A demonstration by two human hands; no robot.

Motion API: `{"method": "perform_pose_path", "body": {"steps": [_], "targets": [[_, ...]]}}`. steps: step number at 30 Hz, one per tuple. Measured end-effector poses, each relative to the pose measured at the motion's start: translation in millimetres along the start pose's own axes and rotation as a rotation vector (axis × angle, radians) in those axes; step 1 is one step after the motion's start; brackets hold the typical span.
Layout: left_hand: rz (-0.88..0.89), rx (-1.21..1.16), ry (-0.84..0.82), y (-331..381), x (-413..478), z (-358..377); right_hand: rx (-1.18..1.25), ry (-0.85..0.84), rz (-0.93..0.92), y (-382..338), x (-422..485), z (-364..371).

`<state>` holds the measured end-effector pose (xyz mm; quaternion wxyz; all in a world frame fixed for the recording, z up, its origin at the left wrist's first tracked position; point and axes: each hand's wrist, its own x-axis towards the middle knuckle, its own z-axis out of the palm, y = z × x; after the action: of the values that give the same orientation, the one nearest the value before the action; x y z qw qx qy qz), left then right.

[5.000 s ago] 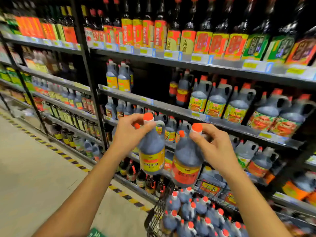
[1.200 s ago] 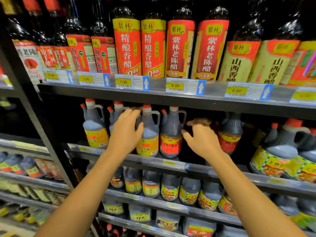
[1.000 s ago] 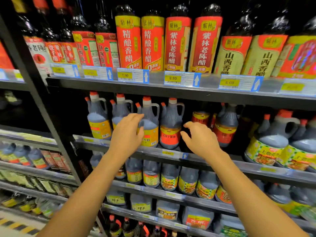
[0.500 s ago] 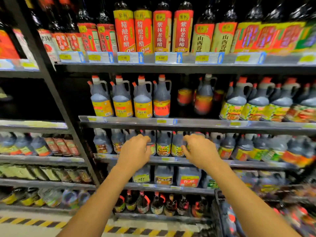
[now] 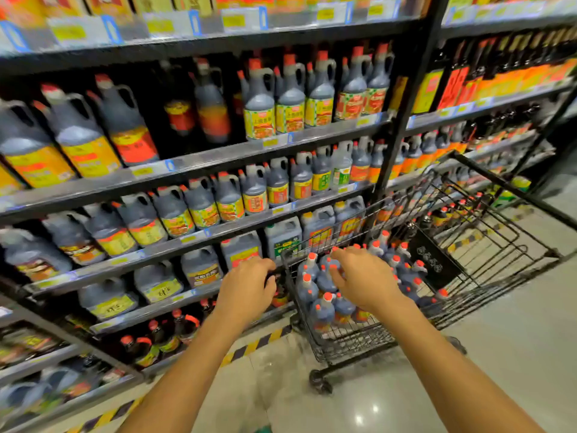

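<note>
Since the two bottles gripped a moment ago have gone to the shelf (image 5: 218, 159), the left hand (image 5: 246, 289) and right hand (image 5: 365, 279) now reach empty, fingers loose, over the orange-capped bottles (image 5: 307, 287) in the cart (image 5: 352, 340) at right: likely another pair comes next

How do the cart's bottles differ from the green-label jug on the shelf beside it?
Cart bottles are small, round, slim-necked; the green-label jug is bigger and boxy. The bottles stand packed in the wire cart; the jug stands on a low shelf. Both hold dark liquid.
</note>
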<state>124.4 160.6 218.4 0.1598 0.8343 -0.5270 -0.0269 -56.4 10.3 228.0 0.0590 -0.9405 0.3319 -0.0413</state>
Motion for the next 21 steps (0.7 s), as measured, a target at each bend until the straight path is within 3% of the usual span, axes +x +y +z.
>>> {"method": "perform_pose_path", "body": {"steps": [9,15,21], "targets": [[0.219,-0.042,-0.166,175.8,29.7,101.7,0.060,-0.056,0.299,179.3,-107.7,6.7],[0.162,-0.077,-0.273,271.1,30.7,177.6,0.089,-0.081,0.368,275.4,-158.3,24.8],[0.069,-0.090,-0.313,315.8,39.1,222.2,0.097,-0.179,0.367,328.7,-174.8,42.2]]}}
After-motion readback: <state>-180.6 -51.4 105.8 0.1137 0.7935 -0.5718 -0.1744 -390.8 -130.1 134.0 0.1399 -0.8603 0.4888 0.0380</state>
